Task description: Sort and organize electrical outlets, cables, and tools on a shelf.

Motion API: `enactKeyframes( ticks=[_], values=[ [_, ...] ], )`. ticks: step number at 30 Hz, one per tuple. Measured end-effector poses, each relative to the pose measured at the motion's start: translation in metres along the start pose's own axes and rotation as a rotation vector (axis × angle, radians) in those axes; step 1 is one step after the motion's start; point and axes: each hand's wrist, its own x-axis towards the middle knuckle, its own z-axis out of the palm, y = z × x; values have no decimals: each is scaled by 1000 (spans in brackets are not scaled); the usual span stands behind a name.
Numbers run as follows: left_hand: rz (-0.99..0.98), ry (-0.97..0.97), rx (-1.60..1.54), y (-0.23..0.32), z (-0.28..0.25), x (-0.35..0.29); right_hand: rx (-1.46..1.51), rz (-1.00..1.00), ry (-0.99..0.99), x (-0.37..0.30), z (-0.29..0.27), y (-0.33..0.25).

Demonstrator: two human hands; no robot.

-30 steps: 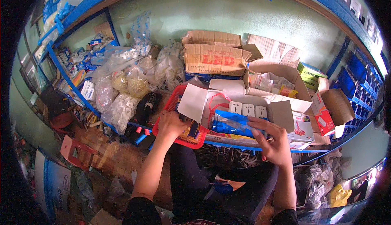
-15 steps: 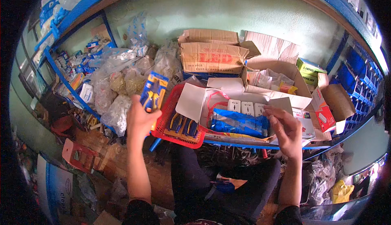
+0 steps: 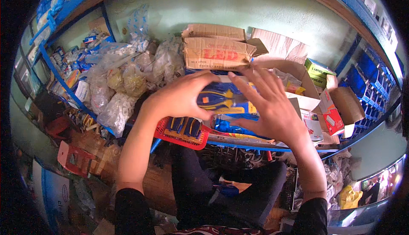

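A pair of pliers [image 3: 218,101] with blue-and-yellow handles, packed on a blue card, lies sideways above the shelf. My left hand [image 3: 172,96] is closed round its left end, thumb below and fingers above. At the pack's right end my right hand [image 3: 275,111] spreads its fingers and thumb apart; whether it touches the card I cannot tell. Below my left hand, a red plastic basket [image 3: 200,144] holds more packed pliers [image 3: 186,126]. Behind the hands, an open box is mostly hidden, with a blue plastic packet [image 3: 232,127] showing from it.
Bags of small parts [image 3: 121,77] crowd the shelf's left side. Behind stand a brown carton [image 3: 217,54] and an open carton [image 3: 313,88]. A green box [image 3: 317,71] and a red-and-white box [image 3: 332,111] are at right. The blue shelf edge [image 3: 238,144] runs above my knees.
My left hand has brought the packed pliers rightward from beside the basket and turned them from upright to sideways. My right hand has moved left and up from the open box to the pack.
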Motion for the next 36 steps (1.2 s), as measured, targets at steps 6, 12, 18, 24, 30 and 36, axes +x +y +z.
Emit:
enactKeyframes(
  ticks=[6, 12, 18, 24, 30, 36],
  values=[
    [100, -45, -97, 1, 31, 22, 273, 4, -122, -11, 27, 28],
    [101, 391, -255, -4, 18, 5, 408, 157, -186, -29, 50, 67],
    [-220, 804, -378, -58, 32, -50, 442, 232, -280, -47, 90, 93],
    [-495, 574, -126, -95, 86, -90, 368, 150, -263, -50, 112, 90],
    [-569, 385, 175, -86, 109, -84, 338, 208, -239, -49, 110, 87],
    [-569, 310, 255, -102, 133, -87, 370, 293, -113, -54, 97, 79]
  ],
)
